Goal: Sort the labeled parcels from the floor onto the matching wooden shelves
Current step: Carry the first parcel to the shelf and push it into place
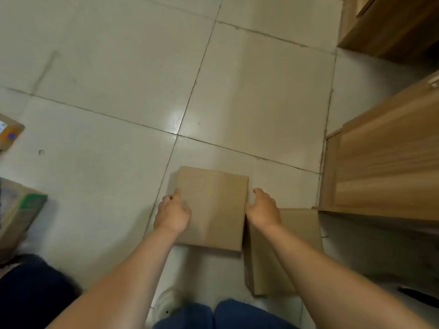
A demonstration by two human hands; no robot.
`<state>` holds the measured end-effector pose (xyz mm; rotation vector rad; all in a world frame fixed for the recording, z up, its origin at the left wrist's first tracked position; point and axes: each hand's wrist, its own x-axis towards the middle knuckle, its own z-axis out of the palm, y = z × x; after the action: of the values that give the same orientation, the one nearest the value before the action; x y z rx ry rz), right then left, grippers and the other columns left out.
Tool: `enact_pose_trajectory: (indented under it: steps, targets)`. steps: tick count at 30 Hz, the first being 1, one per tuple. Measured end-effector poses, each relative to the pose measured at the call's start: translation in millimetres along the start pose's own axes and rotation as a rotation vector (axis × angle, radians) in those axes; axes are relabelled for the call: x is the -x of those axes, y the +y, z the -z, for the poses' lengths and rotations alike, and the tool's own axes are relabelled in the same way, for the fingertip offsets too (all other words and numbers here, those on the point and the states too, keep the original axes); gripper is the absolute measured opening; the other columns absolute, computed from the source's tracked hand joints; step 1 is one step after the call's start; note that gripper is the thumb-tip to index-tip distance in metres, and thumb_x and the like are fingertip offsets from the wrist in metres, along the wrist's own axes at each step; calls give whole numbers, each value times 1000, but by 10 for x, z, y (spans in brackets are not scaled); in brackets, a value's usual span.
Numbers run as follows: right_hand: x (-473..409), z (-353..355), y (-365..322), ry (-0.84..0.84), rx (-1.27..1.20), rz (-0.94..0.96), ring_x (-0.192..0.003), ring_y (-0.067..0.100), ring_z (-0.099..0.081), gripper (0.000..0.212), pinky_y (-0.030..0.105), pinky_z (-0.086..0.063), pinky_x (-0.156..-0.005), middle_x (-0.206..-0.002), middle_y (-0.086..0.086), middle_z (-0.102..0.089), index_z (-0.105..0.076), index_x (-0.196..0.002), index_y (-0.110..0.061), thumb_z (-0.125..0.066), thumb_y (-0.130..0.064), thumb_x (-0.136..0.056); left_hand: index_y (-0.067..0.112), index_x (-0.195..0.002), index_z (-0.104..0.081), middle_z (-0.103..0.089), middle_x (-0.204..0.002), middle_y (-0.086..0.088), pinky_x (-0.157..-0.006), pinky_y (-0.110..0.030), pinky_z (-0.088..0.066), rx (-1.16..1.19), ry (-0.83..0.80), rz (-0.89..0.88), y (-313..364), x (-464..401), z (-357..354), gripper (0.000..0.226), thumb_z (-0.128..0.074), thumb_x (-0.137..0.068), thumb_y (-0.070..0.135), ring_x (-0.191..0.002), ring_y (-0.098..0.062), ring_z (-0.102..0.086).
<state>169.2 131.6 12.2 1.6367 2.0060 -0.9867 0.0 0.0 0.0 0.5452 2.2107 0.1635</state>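
While both hands reach down, a plain brown box [212, 210] sits between them on the tiled floor [107, 91], at about 6 o'clock in the view. The left hand [172, 213] is at the box's 9 o'clock side, with its thumb lying on the top and its fingers curled over the edge. The right hand [263, 210] is at the box's 3 o'clock side, with its fingers bent and loosely spread, touching the edge or just beside it. I think the hands are about to squeeze the box and lift it, but I cannot tell if it has left the floor yet.

No label shows on the top of this box, so I cannot tell which shelf it belongs on.

Plenty of the job looks left to do. A second brown box [301, 236] lies on the floor just beside the first one, at its 4 o'clock, partly under the right arm. Two more parcels wait far off at 9 o'clock: one with a white label [9, 131] and one with a green patch [23, 210]. The wooden shelves [384, 167] stand at 3 o'clock, near the right hand. The parts of the shelves I can see hold no parcels.
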Motion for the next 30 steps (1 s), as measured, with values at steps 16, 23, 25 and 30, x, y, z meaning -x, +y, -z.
enact_pose_trajectory:
  steps: [16,23,25,30]
  targets:
    - [-443,-467,-96,-198,-423,-271,-124,36,-44,69,43,-35,-107,-138,16,-45,-17,-144,-9,-48,-10,-82,16,-144,-25,-28,-146,-14,-104,-44,-36,590,-57,188,-39,-538,-90,71,-54,-81,4,-128,-32,-36]
    - [250,427,-562,-70,-749,-170,-88,27,-56,51,37,-49,-75,-105,11,-56,-38,-127,-9,-46,3,-79,26,-147,-18,-21,-151,-7,-104,-41,-34,751,16,118,384,149,773,75,-47,-83,0,-132,-27,-33]
    - [537,777,-687,-69,-771,-127,-88,24,-55,51,34,-48,-72,-107,11,-57,-39,-128,-11,-46,3,-79,27,-145,-26,-28,-148,-8,-103,-43,-38,854,-5,102,513,447,1097,70,-44,-83,0,-127,-29,-41]
    - [1351,1723,-992,-57,-826,-81,-95,22,-54,48,30,-43,-72,-112,7,-57,-43,-127,-16,-47,2,-82,23,-140,-36,-37,-143,-16,-100,-54,-41,988,-47,34,872,1277,1963,61,-43,-83,1,-121,-34,-49]
